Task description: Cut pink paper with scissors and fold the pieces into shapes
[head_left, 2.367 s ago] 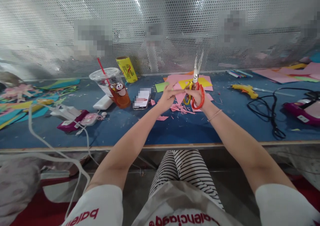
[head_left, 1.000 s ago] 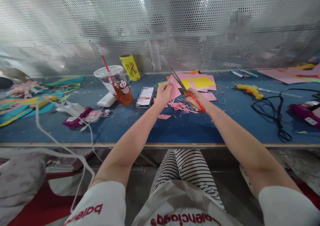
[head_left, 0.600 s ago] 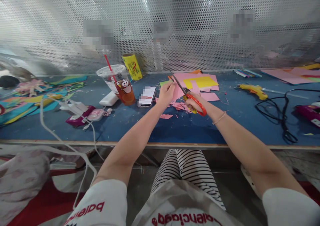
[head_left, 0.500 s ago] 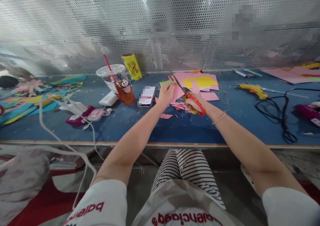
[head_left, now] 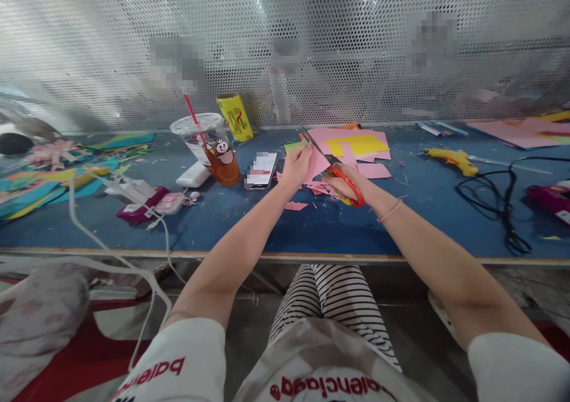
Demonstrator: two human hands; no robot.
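Note:
My right hand (head_left: 342,182) is closed round the red-orange handles of a pair of scissors (head_left: 351,187). Their dark blades point up and left, past the fingertips of my left hand (head_left: 297,163). That hand pinches a piece of pink paper (head_left: 315,163), partly hidden by the fingers and blades. Pink paper scraps (head_left: 323,189) lie on the table below my hands. Behind them rests a stack of pink sheets with a yellow sheet (head_left: 356,146) on top.
Left of my hands lie a phone (head_left: 261,170) and a plastic cup of drink (head_left: 225,164) with a straw. On the right are a yellow glue gun (head_left: 454,161) and a black cable (head_left: 505,212). A perforated metal panel (head_left: 338,93) stands behind the blue table (head_left: 249,227).
The scissors and my right hand have shifted very slightly to the left. My left hand stays in nearly the same place on the pink paper.

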